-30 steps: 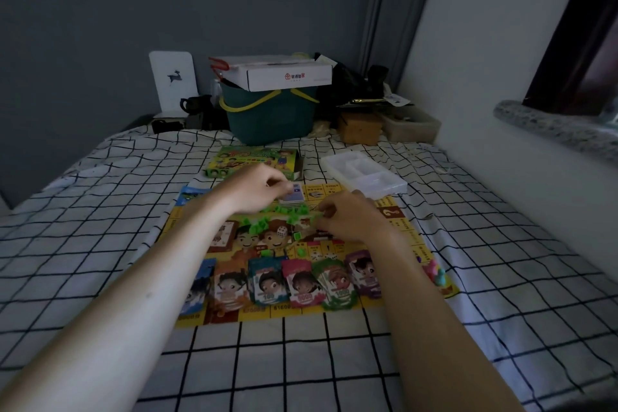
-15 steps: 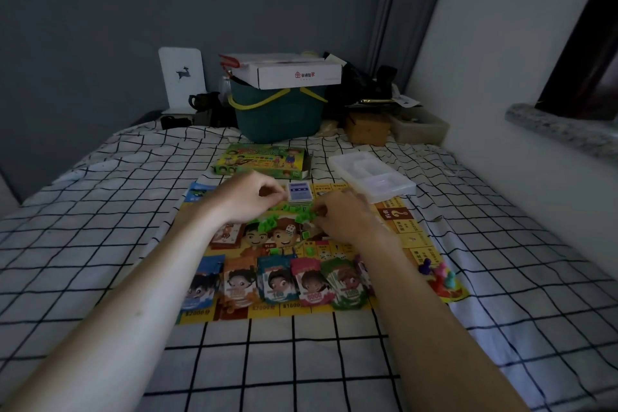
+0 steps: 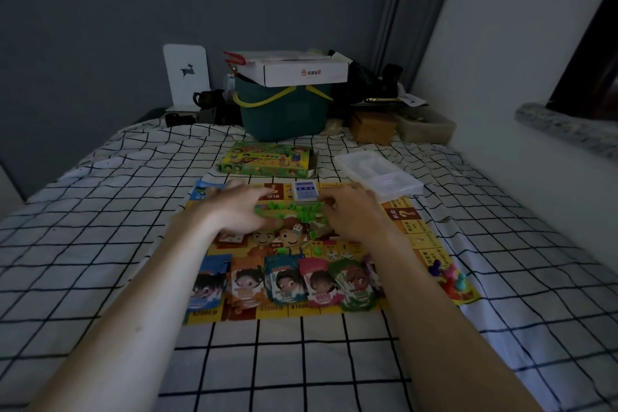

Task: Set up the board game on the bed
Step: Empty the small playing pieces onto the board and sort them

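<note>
The game board (image 3: 431,246) shows "$2000" and "$1600" along its near edge. A question mark sits at its right corner. The notes (image 3: 319,284) read "5000" and "100".

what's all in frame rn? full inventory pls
board: 1, yellow, flat on bed
money stacks: about 6, mixed colours, row along board's near edge
green pieces: many, green, heap mid-board between the hands
die: 1, white, near board centre
card deck: 1, blue-white, board's far edge
pawns: a few, purple, pink, red, teal, board's near right corner
game box: 1, green-yellow, beyond board
tray: 1, clear plastic, on board's far right corner
basket: 1, teal, yellow handles, head of bed
white box: 1, on basket
bed: 1, white sheet, black grid
left hand: over green pieces, grip unclear
right hand: fingers curled at the heap, grip unclear
</note>
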